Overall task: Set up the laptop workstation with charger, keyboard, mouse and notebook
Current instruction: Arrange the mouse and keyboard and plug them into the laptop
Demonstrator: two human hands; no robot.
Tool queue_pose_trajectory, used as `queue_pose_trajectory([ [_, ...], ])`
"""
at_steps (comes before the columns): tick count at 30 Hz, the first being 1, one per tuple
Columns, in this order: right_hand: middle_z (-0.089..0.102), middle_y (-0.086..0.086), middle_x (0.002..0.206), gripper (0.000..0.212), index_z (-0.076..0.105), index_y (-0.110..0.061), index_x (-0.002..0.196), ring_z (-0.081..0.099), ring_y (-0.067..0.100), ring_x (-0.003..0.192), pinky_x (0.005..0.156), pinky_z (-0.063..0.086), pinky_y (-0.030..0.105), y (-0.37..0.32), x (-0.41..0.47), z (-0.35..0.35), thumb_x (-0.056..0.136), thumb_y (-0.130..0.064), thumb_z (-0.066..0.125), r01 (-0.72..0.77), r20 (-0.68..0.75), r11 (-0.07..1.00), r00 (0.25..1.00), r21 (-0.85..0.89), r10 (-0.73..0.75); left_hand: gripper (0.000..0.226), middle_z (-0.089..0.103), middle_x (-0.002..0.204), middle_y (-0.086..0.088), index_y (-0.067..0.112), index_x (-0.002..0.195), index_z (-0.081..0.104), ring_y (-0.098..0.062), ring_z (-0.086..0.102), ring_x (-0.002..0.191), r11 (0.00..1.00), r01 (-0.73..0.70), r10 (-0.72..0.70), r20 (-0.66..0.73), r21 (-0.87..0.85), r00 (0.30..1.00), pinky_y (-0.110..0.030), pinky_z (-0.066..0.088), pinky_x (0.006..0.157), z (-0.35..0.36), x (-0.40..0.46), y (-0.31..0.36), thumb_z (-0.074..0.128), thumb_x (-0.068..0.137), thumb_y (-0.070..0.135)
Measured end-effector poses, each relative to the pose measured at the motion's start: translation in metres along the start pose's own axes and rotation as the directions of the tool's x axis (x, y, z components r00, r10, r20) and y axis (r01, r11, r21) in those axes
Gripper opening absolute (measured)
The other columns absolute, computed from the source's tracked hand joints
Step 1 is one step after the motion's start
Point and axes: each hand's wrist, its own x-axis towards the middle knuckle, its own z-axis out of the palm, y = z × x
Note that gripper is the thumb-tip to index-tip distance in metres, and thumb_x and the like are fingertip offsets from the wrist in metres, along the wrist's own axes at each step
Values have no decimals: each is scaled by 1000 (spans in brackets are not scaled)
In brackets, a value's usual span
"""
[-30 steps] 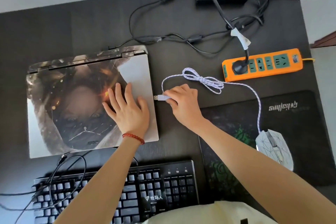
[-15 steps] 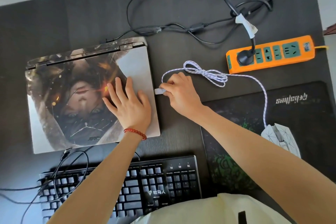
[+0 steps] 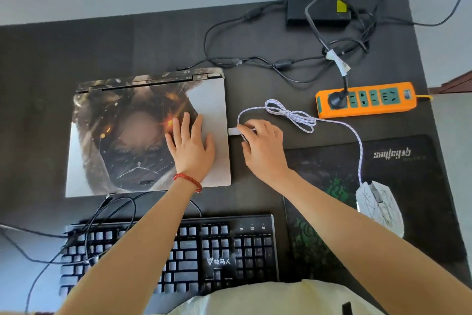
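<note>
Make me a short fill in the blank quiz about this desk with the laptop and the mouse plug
The left hand rests flat on the closed ____.
The right hand pinches the white USB plug of the ____ cable.
The black plug sits in the ____ power strip.
The mouse lies on the ____ pad.

Answers: laptop; mouse; orange; mouse

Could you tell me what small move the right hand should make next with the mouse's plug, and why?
Probably push the USB plug straight left to seat it in the laptop. The right hand pinches the plug at the laptop's right edge with metal still showing, while the left hand rests flat on the lid, bracing it.
</note>
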Motion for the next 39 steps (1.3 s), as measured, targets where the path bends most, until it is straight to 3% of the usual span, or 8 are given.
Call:
queue_pose_trajectory([
  [7, 61, 15, 112, 30, 62, -3, 112, 57, 34, 101, 85, 47, 46, -41, -71, 3, 84, 1, 50, 110, 48, 980, 992, 165, -119, 27, 56, 117, -13, 8, 112, 58, -34, 53, 105, 950, 89, -125, -103, -299, 987, -53, 44, 93, -57, -99, -48, 49, 87, 4],
  [14, 56, 6, 123, 34, 52, -15, 126, 54, 23, 107, 87, 44, 35, -102, -94, 32, 94, -13, 39, 244, 299, 949, 907, 202, -297, 28, 55, 122, -12, 11, 111, 60, -33, 46, 116, 916, 370, -400, -266, -158, 877, -49, 34, 96, -89, -176, -124, 57, 83, 8],
  [19, 58, 5, 123, 34, 53, -14, 125, 50, 23, 112, 90, 37, 35, -161, -90, 62, 95, -15, 38, 356, 272, 924, 883, 142, -382, 54, 38, 142, -18, 15, 126, 49, -38, 28, 131, 930, 363, -313, -391, 59, 865, -56, 24, 100, -124, -183, -203, 69, 76, 22],
  [22, 54, 3, 129, 37, 48, -17, 130, 44, 24, 119, 92, 31, 37, -199, -66, 81, 94, -19, 40, 459, 226, 889, 865, 8, -448, 89, 13, 154, -15, 25, 143, 20, -36, 15, 140, 950, 305, -282, -231, 68, 931, -58, 18, 107, -140, -161, -248, 70, 73, 41],
  [26, 31, -3, 149, 62, 22, -20, 142, 23, 19, 134, 100, 24, 46, -243, -31, 108, 87, -27, 48, 650, 552, 733, 692, -198, -465, 120, 13, 155, -7, 32, 142, -18, -37, 26, 135, 958, 257, -241, 127, -127, 962, -55, 35, 102, -137, -140, -287, 74, 67, 47],
  [29, 49, 3, 135, 63, 24, -14, 141, 30, 23, 127, 96, 27, 46, -265, -16, 126, 85, -25, 50, 739, 664, 590, 622, -324, -414, 108, 10, 154, -8, 32, 144, -7, -37, 35, 130, 974, 194, -152, 305, -114, 940, -47, 41, 101, -129, -138, -320, 73, 71, 41],
  [32, 66, 3, 102, 36, 49, -13, 123, 40, 23, 109, 82, 27, 38, -270, -12, 128, 90, -28, 49, 770, 674, 500, 614, -396, -412, 83, 19, 144, -5, 26, 141, 19, -27, 61, 83, 955, 184, -110, 297, -234, 949, -35, 53, 81, -127, -140, -332, 70, 76, 19],
  [39, 52, 3, 126, 32, 49, -15, 123, 49, 26, 114, 90, 40, 40, -283, -22, 122, 95, -28, 43, 382, 693, 914, 697, -140, -185, 65, 35, 130, 1, 25, 132, 38, -16, 54, 63, 873, 172, -116, 147, -457, 982, -25, 42, 68, -140, -130, -353, 66, 77, 0],
])
